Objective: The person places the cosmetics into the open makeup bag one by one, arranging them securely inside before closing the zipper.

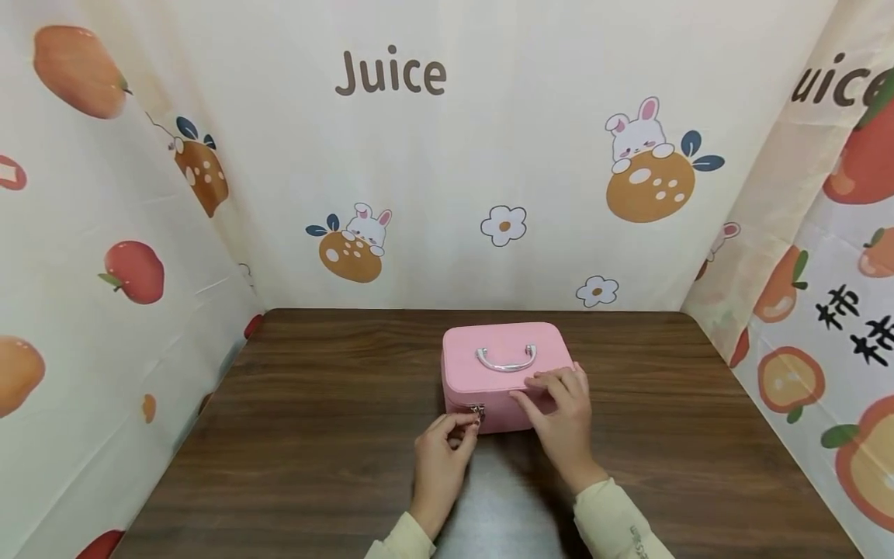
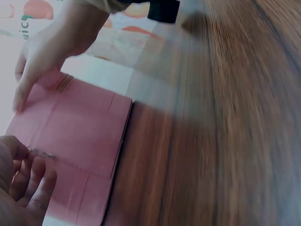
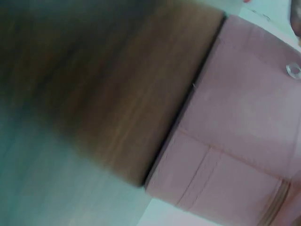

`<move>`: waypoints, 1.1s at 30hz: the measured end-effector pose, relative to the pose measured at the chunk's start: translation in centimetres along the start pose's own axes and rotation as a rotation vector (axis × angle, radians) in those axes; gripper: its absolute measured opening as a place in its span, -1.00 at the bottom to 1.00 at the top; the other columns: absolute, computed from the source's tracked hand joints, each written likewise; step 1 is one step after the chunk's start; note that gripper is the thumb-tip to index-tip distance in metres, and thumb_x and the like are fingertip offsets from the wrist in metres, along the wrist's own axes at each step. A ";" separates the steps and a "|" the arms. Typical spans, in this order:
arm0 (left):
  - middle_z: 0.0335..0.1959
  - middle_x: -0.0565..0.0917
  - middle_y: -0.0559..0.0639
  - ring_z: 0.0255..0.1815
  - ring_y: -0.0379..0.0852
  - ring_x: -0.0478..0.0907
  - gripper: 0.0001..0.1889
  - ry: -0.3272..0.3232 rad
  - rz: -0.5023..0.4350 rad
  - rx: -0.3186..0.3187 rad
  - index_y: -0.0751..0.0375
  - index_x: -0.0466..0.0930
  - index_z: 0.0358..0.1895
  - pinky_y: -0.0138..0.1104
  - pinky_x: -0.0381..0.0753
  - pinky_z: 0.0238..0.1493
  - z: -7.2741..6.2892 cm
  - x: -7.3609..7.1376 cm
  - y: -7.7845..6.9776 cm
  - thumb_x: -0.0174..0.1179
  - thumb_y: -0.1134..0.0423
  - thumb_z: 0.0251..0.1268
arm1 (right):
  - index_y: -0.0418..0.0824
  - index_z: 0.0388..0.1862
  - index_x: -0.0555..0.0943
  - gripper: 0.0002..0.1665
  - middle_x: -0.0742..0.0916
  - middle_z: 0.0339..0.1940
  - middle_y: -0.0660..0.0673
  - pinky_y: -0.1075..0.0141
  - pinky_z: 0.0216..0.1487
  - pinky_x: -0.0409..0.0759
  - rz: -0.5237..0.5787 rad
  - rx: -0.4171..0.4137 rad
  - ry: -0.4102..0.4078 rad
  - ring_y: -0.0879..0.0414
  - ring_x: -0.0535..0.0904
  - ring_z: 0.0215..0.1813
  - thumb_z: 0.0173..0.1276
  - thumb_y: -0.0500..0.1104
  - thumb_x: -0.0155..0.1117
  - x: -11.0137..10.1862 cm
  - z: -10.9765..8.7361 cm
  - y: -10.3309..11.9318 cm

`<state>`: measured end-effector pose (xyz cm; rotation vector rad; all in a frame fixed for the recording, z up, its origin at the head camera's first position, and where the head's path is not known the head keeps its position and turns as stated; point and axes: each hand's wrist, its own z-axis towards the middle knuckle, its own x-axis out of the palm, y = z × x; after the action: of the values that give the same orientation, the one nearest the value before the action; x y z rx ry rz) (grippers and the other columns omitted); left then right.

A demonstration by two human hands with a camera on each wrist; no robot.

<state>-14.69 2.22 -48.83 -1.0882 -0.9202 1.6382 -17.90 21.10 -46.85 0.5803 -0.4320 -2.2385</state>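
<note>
A pink case (image 1: 506, 357) with rounded corners and a silver handle (image 1: 506, 363) on its lid stands on the table. At its front, my left hand (image 1: 441, 460) pinches a small metal zipper pull (image 1: 478, 410) between thumb and fingertips. My right hand (image 1: 564, 423) rests on the front right part of the case, its thumb at the front edge and its fingers over the lid. In the left wrist view the zipper pull (image 2: 43, 153) is partly covered by the left fingers. A metal ring (image 3: 294, 71) shows on the case front in the right wrist view.
The case stands on a dark wood-grain table (image 1: 314, 404), near the middle. Behind and at both sides hangs a pale curtain (image 1: 433, 171) printed with fruit, rabbits and flowers. A bright reflection lies on the table between the forearms.
</note>
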 end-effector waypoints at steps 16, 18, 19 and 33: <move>0.06 0.50 -0.06 0.08 -0.18 0.49 -0.46 -0.124 0.005 -0.170 0.02 0.49 0.20 -0.23 0.57 0.15 1.9 0.2 -0.9 0.39 0.01 0.16 | -0.06 0.47 0.39 -0.36 0.52 0.38 -0.21 0.19 0.20 0.50 0.128 0.819 0.589 -0.08 0.46 0.32 0.51 0.16 0.06 -2.9 6.3 -6.1; 0.07 0.51 -0.07 0.10 -0.17 0.50 -0.46 -0.128 -0.017 -0.169 0.02 0.49 0.22 -0.23 0.56 0.16 1.9 0.4 -0.9 0.39 0.03 0.17 | -0.04 0.44 0.43 -0.38 0.54 0.37 -0.20 0.38 0.10 0.51 0.135 0.851 0.563 -0.04 0.47 0.28 0.49 0.16 0.08 -2.9 6.2 -6.0; 0.07 0.51 -0.06 0.11 -0.16 0.51 -0.47 -0.129 -0.025 -0.163 0.02 0.50 0.22 -0.24 0.56 0.16 1.9 0.4 -0.8 0.38 0.03 0.18 | -0.03 0.42 0.45 -0.39 0.56 0.35 -0.20 0.45 0.04 0.51 0.135 0.859 0.546 -0.02 0.48 0.25 0.48 0.16 0.11 -2.9 6.2 -6.0; 0.11 0.59 0.15 0.16 0.10 0.60 -0.49 0.051 -0.013 -0.074 0.18 0.51 0.31 -0.20 0.59 0.11 7.5 -2.9 1.2 0.24 0.16 0.31 | -0.17 0.26 0.58 -0.38 0.68 0.18 -0.22 0.31 -0.01 0.66 0.220 0.941 0.365 0.36 0.65 -0.08 0.32 0.12 0.34 -4.6 3.9 -3.1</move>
<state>-21.60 -1.58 -46.81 -1.1668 -0.9593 1.5699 -19.04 27.03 -43.85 1.3093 -1.2911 -1.5702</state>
